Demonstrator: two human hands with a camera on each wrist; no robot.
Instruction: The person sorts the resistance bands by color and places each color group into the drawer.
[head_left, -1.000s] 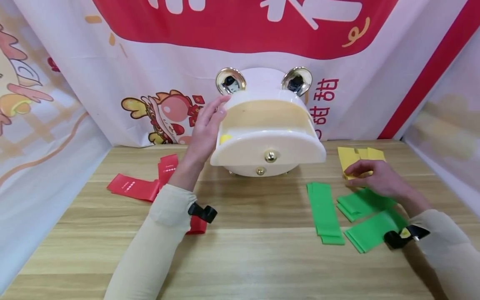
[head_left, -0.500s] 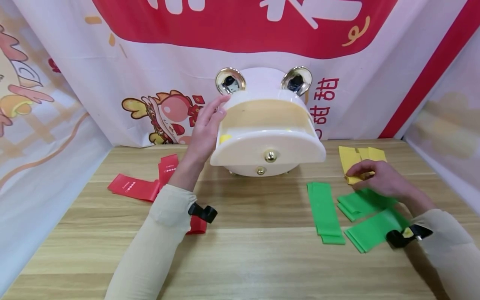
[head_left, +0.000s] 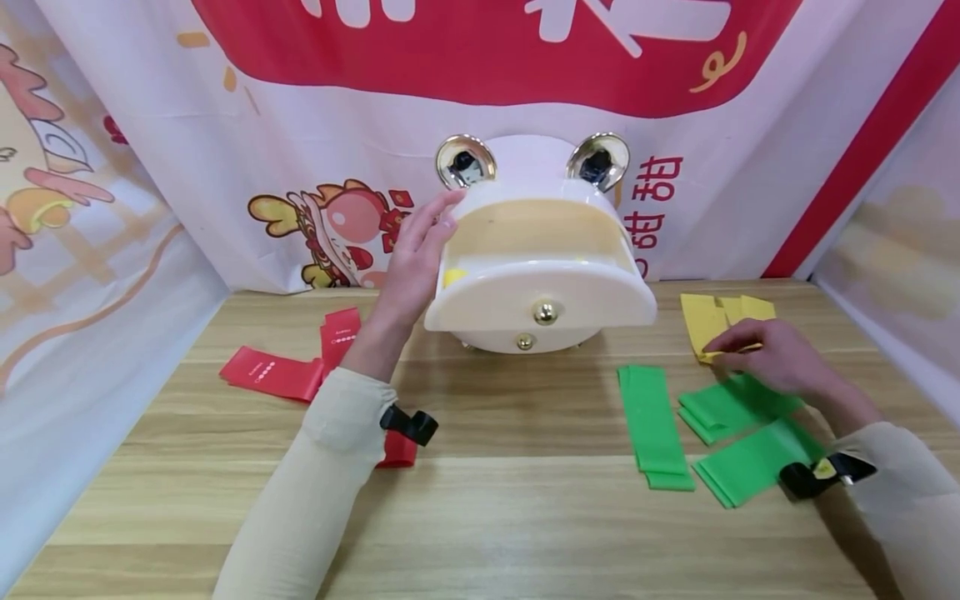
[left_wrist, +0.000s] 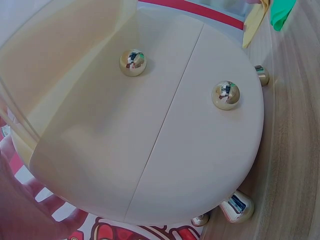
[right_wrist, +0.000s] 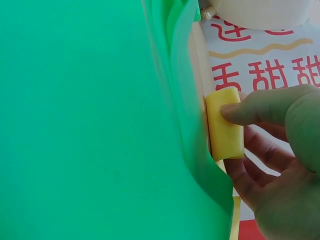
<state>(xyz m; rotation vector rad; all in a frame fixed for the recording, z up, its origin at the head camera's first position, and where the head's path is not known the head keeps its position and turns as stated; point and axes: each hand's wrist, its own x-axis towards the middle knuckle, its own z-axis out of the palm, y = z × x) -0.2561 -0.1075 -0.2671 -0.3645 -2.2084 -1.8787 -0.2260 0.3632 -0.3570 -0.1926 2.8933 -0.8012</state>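
Note:
A white rounded box [head_left: 540, 304] with two gold knobs stands at the back of the table. Against its left side rests my left hand [head_left: 415, 262], fingers extended; in the left wrist view these fingers [left_wrist: 47, 205] lie along the box's edge. A bit of yellow [head_left: 453, 277] shows behind the upper front panel. At the right, my right hand [head_left: 780, 358] pinches the near end of a yellow flat elastic band [head_left: 701, 321]. The right wrist view shows the thumb on the folded yellow band [right_wrist: 225, 125], the other fingers beneath or behind it.
Several folded green elastic bands [head_left: 652, 425] lie in front of and left of my right hand. Red bands [head_left: 273, 373] lie around my left forearm, partly covered by it. A printed cloth [head_left: 360, 125] hangs behind the table [head_left: 510, 517].
My right hand has shifted slightly to the right, still at the yellow band's near end. The left hand stays against the box. The head view has moved a little.

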